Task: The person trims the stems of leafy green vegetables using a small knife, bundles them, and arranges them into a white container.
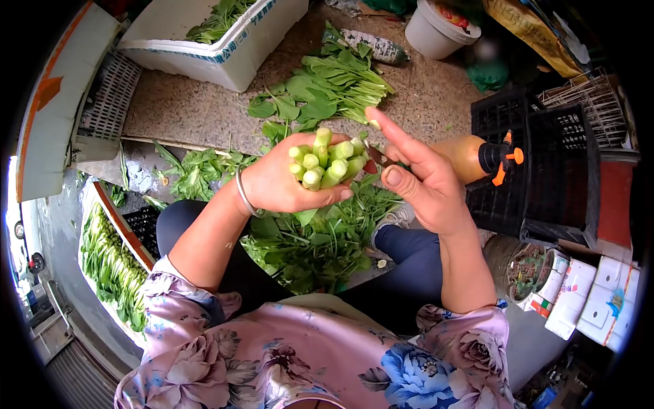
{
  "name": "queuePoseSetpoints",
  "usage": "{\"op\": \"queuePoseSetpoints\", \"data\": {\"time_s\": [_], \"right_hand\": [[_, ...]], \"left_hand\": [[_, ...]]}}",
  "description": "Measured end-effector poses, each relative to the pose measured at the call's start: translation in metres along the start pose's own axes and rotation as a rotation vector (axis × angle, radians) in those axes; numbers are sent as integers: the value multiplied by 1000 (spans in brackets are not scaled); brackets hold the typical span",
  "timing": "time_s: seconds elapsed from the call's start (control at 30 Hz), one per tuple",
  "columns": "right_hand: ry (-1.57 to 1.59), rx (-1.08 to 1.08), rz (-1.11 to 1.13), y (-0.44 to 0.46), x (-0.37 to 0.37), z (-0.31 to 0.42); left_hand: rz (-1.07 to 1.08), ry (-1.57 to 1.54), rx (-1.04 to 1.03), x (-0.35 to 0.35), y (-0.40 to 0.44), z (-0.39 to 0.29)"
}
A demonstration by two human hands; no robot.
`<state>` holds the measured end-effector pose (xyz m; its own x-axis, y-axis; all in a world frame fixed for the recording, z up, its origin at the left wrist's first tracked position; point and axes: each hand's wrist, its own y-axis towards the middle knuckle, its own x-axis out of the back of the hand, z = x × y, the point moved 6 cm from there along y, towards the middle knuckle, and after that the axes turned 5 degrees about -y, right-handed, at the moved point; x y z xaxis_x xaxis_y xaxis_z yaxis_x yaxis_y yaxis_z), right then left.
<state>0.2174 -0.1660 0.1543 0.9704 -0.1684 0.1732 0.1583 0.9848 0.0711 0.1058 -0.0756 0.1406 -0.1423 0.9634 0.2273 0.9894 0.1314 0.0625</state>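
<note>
A bunch of leafy green vegetable stalks is gripped in my left hand, cut ends facing up toward me. The hand's fingers wrap round the stems, and a bangle circles the wrist. Just to the right, my right hand holds a small knife with a reddish-brown handle, its blade close to the stalks. My right index finger points outward and the thumb is apart; the other fingers curl in, partly hidden. Beneath both hands, loose leaves lie heaped between my legs. More greens rest on the stone surface ahead.
A white foam box with greens stands at the upper left. Another box of packed stalks is at the left. On the right are a spray bottle, black crates and white cartons. A white bucket stands at the back.
</note>
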Motion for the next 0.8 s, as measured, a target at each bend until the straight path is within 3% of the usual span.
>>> {"op": "queuePoseSetpoints", "data": {"time_s": [0.07, 0.17, 0.27, 0.33, 0.4, 0.47, 0.63, 0.8], "right_hand": [[62, -42, 73, 0, -10, -7], [66, 72, 71, 2, -12, -6], [180, -28, 81, 0, -8, -13], [-93, -25, 10, 1, 1, -7], [-148, 0, -89, 2, 6, -8], [1, 57, 53, 0, -2, 3], [-11, 49, 243, -2, -17, 4], [8, 14, 233, -2, -17, 0]], "left_hand": [[-20, -60, 21, -1, -1, 2], [-28, -84, 22, 1, -1, 2], [-28, -137, 4, -4, -3, 6], [-45, -224, 2, -5, -2, 8], [-42, -157, -19, -3, -2, 9], [-44, -81, -37, 0, -3, 10], [-31, -14, -18, -2, -5, 13], [5, -21, 24, -3, -5, 13]]}}
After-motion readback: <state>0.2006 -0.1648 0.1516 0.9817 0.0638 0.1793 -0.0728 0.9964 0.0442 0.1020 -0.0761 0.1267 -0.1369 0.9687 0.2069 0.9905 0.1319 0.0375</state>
